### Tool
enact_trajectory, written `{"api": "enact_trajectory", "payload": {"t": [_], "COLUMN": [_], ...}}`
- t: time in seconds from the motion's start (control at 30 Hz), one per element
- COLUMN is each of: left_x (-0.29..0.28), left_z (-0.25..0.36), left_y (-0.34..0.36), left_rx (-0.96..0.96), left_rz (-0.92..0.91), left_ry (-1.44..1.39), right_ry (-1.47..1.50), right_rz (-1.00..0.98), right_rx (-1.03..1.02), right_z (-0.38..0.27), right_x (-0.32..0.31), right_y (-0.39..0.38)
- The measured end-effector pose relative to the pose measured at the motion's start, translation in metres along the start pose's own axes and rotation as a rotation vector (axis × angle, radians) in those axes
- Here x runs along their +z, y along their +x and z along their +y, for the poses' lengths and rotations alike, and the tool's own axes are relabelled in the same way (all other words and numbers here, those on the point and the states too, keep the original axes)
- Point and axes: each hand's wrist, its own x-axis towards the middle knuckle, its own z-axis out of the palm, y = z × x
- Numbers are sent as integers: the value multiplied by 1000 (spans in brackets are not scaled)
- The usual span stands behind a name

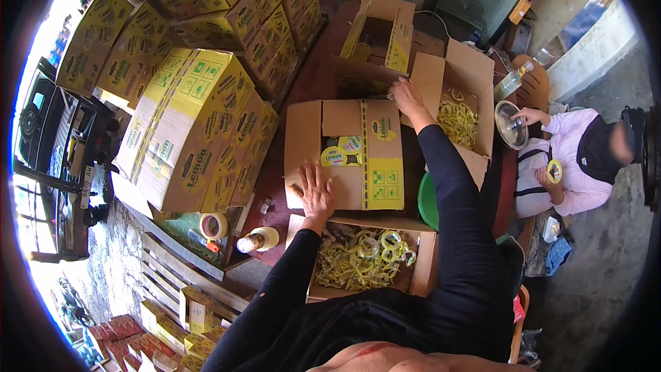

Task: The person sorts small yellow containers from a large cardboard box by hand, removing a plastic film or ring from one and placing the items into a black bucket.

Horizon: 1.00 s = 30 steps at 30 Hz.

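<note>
A brown and yellow cardboard box [383, 155] stands in front of me with its top flaps partly folded in. Through the gap between them show yellow-labelled cups [342, 151]. My left hand [315, 191] lies flat on the box's near left part, fingers spread. At the far right corner my right hand [409, 96] has its fingers closed at the edge of a raised, shaded cardboard flap [365, 72]. Whether that flap belongs to this box or the one behind it, I cannot tell.
Close to me sits an open box of yellow strips [358, 260]; another box [458, 120] holds similar strips. Left are stacked cartons [186, 134], a bottle [259, 240] and a tape roll [213, 225]. A green basin [428, 200] and a seated person [575, 158] are right.
</note>
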Motion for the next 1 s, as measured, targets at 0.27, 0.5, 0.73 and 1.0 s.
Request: {"api": "enact_trajectory", "payload": {"t": [0.27,0.5,0.73,1.0], "left_x": [-3,0,1,1], "left_z": [3,-2,-2,-2], "left_y": [-2,-2,-2,-1], "left_rx": [-11,-9,-26,-2], "left_rz": [7,23,25,46], "left_ry": [-20,-7,28,5], "right_ry": [814,715,284,200], "right_rz": [271,329,288,-39], "right_rx": [536,549,88,-265], "right_z": [-61,-202,-219,-180], "right_x": [-24,-38,-35,-57], "right_y": [-58,-125,-152,-146]}}
